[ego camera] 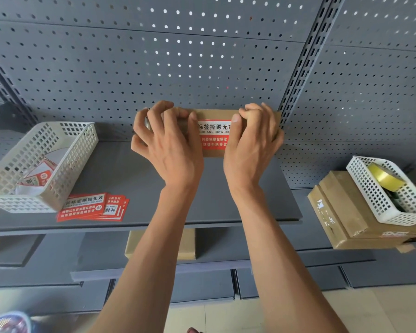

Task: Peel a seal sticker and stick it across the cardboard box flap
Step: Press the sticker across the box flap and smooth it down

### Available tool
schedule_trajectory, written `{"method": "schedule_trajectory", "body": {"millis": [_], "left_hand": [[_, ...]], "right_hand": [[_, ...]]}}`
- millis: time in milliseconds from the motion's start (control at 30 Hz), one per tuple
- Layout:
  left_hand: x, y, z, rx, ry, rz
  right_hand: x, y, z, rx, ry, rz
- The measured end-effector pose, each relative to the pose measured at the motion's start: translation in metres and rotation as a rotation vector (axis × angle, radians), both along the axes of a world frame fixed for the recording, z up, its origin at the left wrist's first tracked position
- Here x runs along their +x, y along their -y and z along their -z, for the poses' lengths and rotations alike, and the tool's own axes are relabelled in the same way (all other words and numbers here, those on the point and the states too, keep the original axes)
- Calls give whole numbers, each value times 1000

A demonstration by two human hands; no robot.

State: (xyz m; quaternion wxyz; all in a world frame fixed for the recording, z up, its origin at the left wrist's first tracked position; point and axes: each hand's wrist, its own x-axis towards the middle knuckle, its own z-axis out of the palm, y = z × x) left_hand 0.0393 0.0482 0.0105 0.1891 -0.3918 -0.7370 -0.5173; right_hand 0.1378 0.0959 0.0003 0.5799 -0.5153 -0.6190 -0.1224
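Now, scene: a grey metal shelf (120, 169) backed by a perforated panel (178, 63), seen from above by the person working at it.
Cardboard box: the cardboard box (214, 151) sits at the back of the shelf, against the panel, between the two hands.
Seal sticker: the seal sticker (214, 134), white on top and red below with printed characters, lies flat on the box's upper face; both its ends are covered by thumbs, so I cannot tell how far it reaches.
Left hand: the left hand (166, 145) is curled over the left end of the box, fingers bent down on the far edge, thumb pressing on the sticker's left side.
Right hand: the right hand (255, 143) is curled over the right end in the same way, fingers hooked on the far edge, thumb laid on the sticker's right side.
Sticker stack: a fanned pile of red seal stickers (94, 207) lies near the front left of the shelf.
Left basket: a white mesh basket (58, 150) stands tilted just beside that pile, with papers in it.
Right basket: another white basket (370, 188) rests on stacked cardboard boxes (341, 212) well to the right, holding a yellow tape roll (384, 176).
Lower shelf: a flat cardboard piece (134, 246) lies on the shelf below.
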Motion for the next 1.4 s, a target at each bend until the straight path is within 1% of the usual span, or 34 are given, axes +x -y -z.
{"method": "schedule_trajectory", "body": {"millis": [167, 300, 500, 833, 1033, 1133, 1267, 1400], "left_hand": [[-2, 4, 0, -9, 19, 49], [-7, 9, 0, -27, 36, 125], [-14, 22, 3, -82, 16, 269], [-27, 39, 6, -187, 28, 448], [-27, 43, 6, -177, 31, 463], [-26, 42, 7, -150, 19, 463], [-21, 38, 7, -137, 47, 414], [-22, 38, 7, -138, 52, 416]], "right_hand": [[2, 1, 0, -7, -21, -32], [9, 2, 0, -5, -15, -111], [30, 6, 5, -24, 129, -264], [53, 9, 13, -174, 214, -461], [63, 13, 8, -285, 233, -563], [60, 19, 4, -313, 207, -546], [47, 24, 3, -284, 162, -480], [49, 21, 4, -300, 156, -498]]}}
